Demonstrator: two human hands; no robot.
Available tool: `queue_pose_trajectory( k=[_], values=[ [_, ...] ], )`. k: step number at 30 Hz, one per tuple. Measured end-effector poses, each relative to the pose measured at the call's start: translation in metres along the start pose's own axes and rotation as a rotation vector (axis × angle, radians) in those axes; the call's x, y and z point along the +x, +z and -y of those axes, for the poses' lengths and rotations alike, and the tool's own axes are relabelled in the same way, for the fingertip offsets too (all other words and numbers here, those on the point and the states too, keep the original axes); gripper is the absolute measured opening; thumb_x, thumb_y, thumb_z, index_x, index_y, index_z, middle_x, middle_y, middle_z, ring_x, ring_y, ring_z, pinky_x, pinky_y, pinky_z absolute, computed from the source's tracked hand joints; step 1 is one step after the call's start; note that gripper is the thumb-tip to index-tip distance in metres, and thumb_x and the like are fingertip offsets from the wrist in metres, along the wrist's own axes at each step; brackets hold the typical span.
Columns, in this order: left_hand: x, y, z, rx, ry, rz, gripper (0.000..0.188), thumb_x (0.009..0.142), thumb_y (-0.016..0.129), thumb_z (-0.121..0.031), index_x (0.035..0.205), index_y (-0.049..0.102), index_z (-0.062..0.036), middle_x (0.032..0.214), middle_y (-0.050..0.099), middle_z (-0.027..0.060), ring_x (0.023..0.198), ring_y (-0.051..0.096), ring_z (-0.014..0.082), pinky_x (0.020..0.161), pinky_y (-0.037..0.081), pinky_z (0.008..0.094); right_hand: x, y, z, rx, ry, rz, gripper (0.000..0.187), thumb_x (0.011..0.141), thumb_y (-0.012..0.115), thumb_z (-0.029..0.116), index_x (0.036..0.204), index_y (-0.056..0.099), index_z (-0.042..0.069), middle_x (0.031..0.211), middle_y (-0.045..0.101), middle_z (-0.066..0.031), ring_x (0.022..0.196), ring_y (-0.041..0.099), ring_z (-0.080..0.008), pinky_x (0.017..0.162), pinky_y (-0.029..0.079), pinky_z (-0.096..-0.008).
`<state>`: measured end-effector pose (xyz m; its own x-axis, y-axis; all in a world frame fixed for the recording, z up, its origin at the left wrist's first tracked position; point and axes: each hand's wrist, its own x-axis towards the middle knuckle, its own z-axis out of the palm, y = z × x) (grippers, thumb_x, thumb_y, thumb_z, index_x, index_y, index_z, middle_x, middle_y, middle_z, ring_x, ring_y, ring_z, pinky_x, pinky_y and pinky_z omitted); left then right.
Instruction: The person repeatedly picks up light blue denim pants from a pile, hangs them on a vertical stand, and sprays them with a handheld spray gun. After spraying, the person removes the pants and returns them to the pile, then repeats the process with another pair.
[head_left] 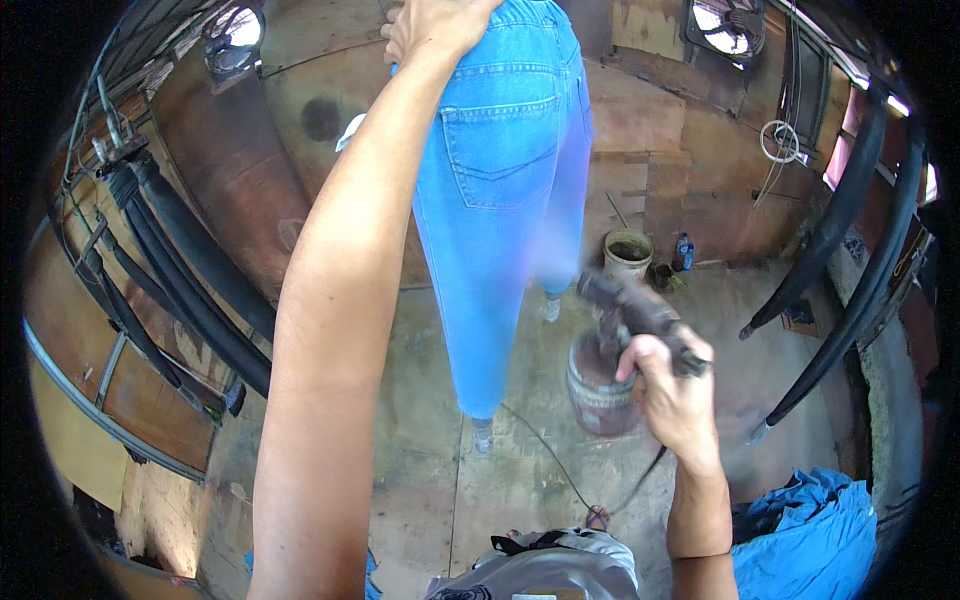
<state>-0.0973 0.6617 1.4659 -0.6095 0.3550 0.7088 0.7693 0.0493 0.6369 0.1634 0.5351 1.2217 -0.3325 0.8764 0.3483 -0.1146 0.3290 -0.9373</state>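
A pair of blue jeans [495, 230] stands upright in front of me, filled out as if on a leg form, with grey ends below the hems. My left hand [440, 25] is at the waist, at the top edge of the view, its fingers curled round the jeans' left side. My right hand [675, 385] is closed round a dark spray gun [640, 310], blurred by motion. A pale purplish mist spreads from its nozzle onto the right leg. Directly under the gun shows a stained round pot [600, 395]; whether it is joined to the gun, I cannot tell.
A thin hose [550, 450] crosses the floor near my feet. Beyond the jeans stand a bucket [628, 252] and a small bottle [683, 252]. Thick black tubes [190, 240] hang at the left, and more tubes [850, 290] at the right. Blue cloth [810, 535] lies heaped at the lower right.
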Motion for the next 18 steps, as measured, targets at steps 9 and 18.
queue_pose_trajectory(
  k=[9, 18],
  values=[
    [-0.004, 0.01, -0.007, -0.005, -0.04, -0.029, 0.133, 0.071, 0.083, -0.054, 0.157, -0.001, 0.005, 0.152, 0.038, 0.0319, 0.143, 0.037, 0.0445, 0.116, 0.033, 0.0527, -0.003, 0.009, 0.01, -0.029, -0.154, -0.028, 0.062, 0.099, 0.063, 0.039, 0.141, 0.051, -0.005, 0.079, 0.067, -0.0084, 0.057, 0.05, -0.0064, 0.053, 0.04, -0.0228],
    [0.018, -0.01, 0.019, -0.072, 0.069, 0.023, 0.132, 0.069, 0.085, -0.053, 0.152, 0.008, 0.0144, 0.142, 0.049, 0.034, 0.13, 0.053, 0.041, 0.112, 0.041, 0.043, 0.014, 0.0, -0.027, -0.061, 0.132, 0.02, 0.051, 0.099, 0.066, 0.027, 0.14, 0.056, -0.001, 0.091, 0.073, -0.0073, 0.076, 0.063, -0.0095, 0.074, 0.052, -0.028]
  ],
)
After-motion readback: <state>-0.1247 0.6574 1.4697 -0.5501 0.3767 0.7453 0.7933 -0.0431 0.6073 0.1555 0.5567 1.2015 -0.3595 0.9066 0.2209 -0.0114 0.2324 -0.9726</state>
